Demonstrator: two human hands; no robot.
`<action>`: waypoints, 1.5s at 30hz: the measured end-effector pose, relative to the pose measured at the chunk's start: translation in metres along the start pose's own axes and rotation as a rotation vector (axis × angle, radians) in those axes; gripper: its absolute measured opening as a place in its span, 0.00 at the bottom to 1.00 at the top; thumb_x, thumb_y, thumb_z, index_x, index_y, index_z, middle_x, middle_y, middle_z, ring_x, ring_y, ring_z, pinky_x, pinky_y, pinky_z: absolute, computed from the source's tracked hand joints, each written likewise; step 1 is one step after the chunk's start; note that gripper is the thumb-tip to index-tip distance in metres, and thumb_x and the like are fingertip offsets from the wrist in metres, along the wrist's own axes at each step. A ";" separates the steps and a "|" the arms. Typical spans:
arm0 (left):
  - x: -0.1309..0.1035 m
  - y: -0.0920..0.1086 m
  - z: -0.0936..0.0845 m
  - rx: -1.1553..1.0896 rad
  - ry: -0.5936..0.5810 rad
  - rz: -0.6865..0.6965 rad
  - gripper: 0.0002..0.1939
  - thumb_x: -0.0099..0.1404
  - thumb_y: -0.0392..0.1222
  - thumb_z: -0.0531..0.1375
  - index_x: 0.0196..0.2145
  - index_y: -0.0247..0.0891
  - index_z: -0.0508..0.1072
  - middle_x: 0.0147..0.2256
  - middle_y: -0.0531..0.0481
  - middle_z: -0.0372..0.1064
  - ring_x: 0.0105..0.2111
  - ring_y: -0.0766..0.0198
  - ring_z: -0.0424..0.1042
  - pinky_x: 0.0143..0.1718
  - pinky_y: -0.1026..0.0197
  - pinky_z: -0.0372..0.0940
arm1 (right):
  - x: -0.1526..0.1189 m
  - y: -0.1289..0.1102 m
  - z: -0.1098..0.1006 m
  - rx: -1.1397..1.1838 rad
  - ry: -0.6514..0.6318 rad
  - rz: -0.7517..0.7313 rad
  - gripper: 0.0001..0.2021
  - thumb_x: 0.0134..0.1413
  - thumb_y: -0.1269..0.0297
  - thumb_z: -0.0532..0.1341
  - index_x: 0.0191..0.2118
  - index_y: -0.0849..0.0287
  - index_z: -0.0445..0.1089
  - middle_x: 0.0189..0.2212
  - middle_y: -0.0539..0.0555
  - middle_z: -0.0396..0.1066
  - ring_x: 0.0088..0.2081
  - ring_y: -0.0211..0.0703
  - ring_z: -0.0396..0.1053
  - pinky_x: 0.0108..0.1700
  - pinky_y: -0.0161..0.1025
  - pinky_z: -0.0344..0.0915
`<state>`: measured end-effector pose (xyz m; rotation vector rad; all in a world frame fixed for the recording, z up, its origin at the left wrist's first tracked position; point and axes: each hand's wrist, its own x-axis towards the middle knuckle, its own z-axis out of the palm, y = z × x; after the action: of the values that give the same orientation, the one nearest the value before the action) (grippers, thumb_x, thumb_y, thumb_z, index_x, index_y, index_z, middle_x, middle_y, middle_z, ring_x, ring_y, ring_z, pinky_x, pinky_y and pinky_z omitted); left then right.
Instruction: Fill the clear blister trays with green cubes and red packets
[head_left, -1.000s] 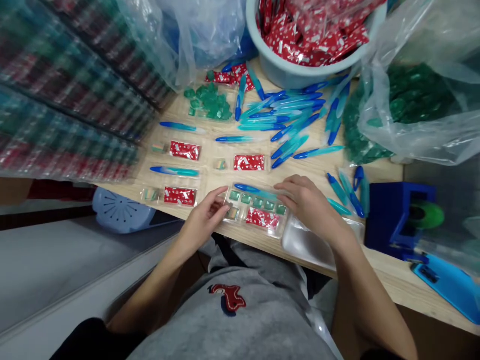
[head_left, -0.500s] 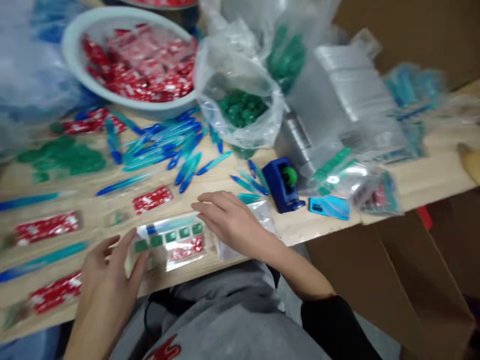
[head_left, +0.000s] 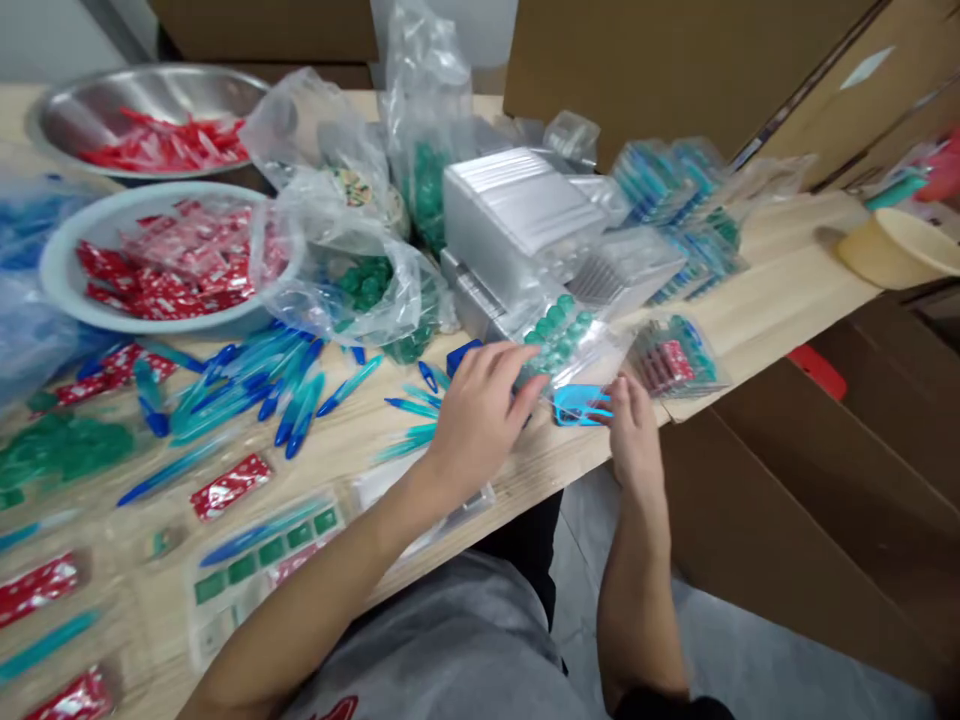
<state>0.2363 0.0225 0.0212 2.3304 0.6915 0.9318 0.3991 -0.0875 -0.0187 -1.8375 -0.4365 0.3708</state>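
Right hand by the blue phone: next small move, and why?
Probably close the right hand gently on the blue phone's right end: its fingers are right there, though blur hides any contact. The left hand is beside the packet of green pieces, thumb and fingers apart, so I'd keep it clear.

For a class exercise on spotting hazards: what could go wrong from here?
The blue phone, near the table's front edge and the right hand, could get knocked off. The left forearm crosses above the clear tray and might nudge its small pieces. The open bag of green pieces might spill if bumped.
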 end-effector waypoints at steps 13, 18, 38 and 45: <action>0.021 0.035 0.025 0.367 -0.210 -0.041 0.20 0.69 0.27 0.49 0.56 0.27 0.68 0.61 0.25 0.60 0.62 0.39 0.61 0.59 0.34 0.59 | -0.005 -0.002 0.035 0.401 -0.092 0.177 0.24 0.44 0.58 0.59 0.49 0.55 0.55 0.28 0.46 0.70 0.24 0.37 0.71 0.26 0.35 0.65; -0.055 0.009 -0.075 0.398 -0.040 0.084 0.27 0.70 0.29 0.49 0.64 0.41 0.59 0.66 0.41 0.54 0.66 0.50 0.57 0.64 0.42 0.58 | -0.024 -0.010 0.027 0.375 -0.002 0.075 0.22 0.44 0.67 0.58 0.49 0.55 0.59 0.30 0.47 0.73 0.21 0.35 0.69 0.25 0.34 0.64; -0.205 -0.092 -0.143 0.694 0.332 -0.138 0.21 0.65 0.32 0.62 0.46 0.63 0.76 0.32 0.54 0.72 0.34 0.64 0.70 0.41 0.61 0.69 | -0.064 -0.036 0.117 -0.477 -0.890 -0.741 0.18 0.62 0.60 0.57 0.57 0.48 0.70 0.49 0.60 0.71 0.48 0.53 0.72 0.38 0.44 0.73; -0.186 -0.074 -0.114 0.138 0.712 -0.335 0.10 0.70 0.37 0.57 0.45 0.49 0.75 0.37 0.51 0.73 0.38 0.64 0.74 0.42 0.60 0.71 | -0.094 -0.070 0.241 -0.018 -1.757 -0.201 0.26 0.56 0.52 0.65 0.60 0.46 0.66 0.60 0.57 0.68 0.55 0.49 0.72 0.54 0.49 0.71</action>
<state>0.0167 -0.0077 -0.0403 1.8672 1.4092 1.5945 0.1978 0.0894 -0.0198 -1.0007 -1.7293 1.7922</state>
